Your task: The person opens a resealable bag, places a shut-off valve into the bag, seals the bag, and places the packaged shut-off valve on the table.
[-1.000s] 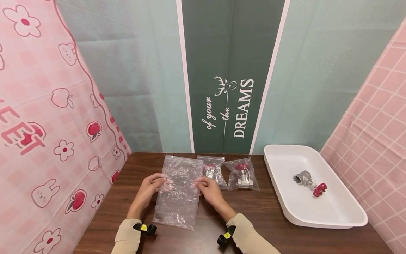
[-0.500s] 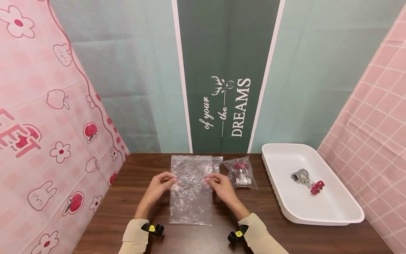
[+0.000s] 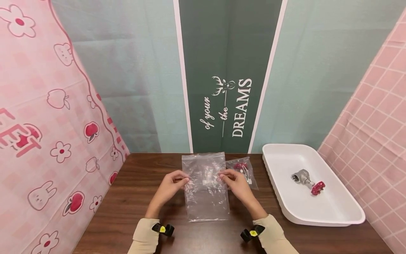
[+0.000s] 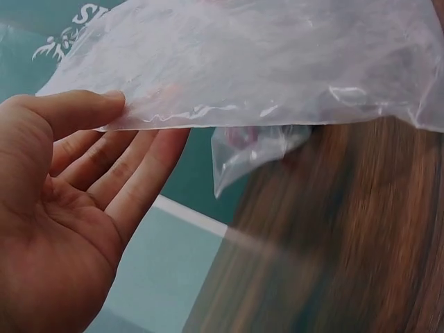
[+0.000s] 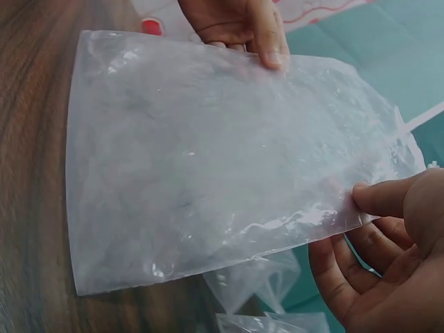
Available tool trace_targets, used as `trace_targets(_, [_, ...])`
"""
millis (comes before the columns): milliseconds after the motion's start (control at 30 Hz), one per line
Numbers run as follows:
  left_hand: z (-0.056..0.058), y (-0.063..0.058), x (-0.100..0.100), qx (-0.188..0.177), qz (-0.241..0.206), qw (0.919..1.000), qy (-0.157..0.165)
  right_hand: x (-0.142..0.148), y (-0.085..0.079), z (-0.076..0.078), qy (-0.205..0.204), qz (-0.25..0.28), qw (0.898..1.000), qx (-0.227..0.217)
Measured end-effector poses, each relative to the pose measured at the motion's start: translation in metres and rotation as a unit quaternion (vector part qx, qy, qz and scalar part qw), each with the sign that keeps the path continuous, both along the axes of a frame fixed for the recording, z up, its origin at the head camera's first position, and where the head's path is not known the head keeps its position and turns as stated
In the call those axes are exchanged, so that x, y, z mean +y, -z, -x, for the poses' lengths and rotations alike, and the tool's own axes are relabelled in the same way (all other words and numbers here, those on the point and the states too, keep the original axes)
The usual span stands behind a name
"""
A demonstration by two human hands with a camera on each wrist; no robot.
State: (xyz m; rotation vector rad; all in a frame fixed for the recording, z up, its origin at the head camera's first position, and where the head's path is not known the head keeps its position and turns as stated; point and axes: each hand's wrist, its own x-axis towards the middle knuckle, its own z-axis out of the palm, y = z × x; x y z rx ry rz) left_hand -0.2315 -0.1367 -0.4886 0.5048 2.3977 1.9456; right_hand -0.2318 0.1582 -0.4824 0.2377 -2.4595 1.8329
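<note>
A flat, clear zip-seal plastic bag (image 3: pixel 207 203) is held up over the table, its zip edge toward the back wall. My left hand (image 3: pixel 171 185) pinches its left edge, thumb on the near face and fingers behind, as the left wrist view shows. My right hand (image 3: pixel 239 185) pinches the right edge in the same way. The bag (image 5: pixel 187 159) looks creased, with nothing inside. Behind it at the right lies a bagged valve (image 3: pixel 241 165) with a red handwheel, partly covered by the held bag and my right hand.
A white tray (image 3: pixel 330 213) stands at the right of the wooden table (image 3: pixel 127 204), holding a loose metal valve (image 3: pixel 302 176) with a red handwheel (image 3: pixel 318 188). Fabric-covered walls close in the back and both sides.
Both hands have moved to the right with the clear bag and straightened it. It now covers one bagged valve at the back and overlaps the other.
</note>
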Motion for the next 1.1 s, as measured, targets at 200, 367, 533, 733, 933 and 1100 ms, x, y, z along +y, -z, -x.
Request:
trace_targets(200, [-0.004, -0.006, 0.014, 0.009, -0.006, 0.9998, 0.018, 0.017, -0.006, -0.006, 0.002, -0.027, 0.999, 0.017])
trace_targets(367, [-0.006, -0.009, 0.022, 0.006, -0.023, 0.9988, 0.042, 0.028, -0.008, -0.013, 0.002, -0.029, 0.999, 0.025])
trace_targets(533, [-0.007, -0.012, 0.030, 0.006, -0.037, 0.9970, 0.067, 0.037, -0.010, -0.017, 0.001, -0.026, 0.999, 0.031])
trace_targets(733, [-0.008, -0.011, 0.036, 0.011, -0.045, 0.9956, 0.081, 0.044, -0.013, -0.021, 0.006, -0.037, 0.999, 0.027])
trace_targets(933, [-0.009, -0.010, 0.036, 0.015, -0.034, 0.9963, 0.078, 0.046, -0.020, -0.024, 0.013, -0.030, 0.999, 0.037])
trace_targets(1100, [-0.010, -0.010, 0.036, 0.015, -0.014, 0.9973, 0.070, 0.047, -0.024, -0.025, 0.031, -0.008, 0.998, 0.059])
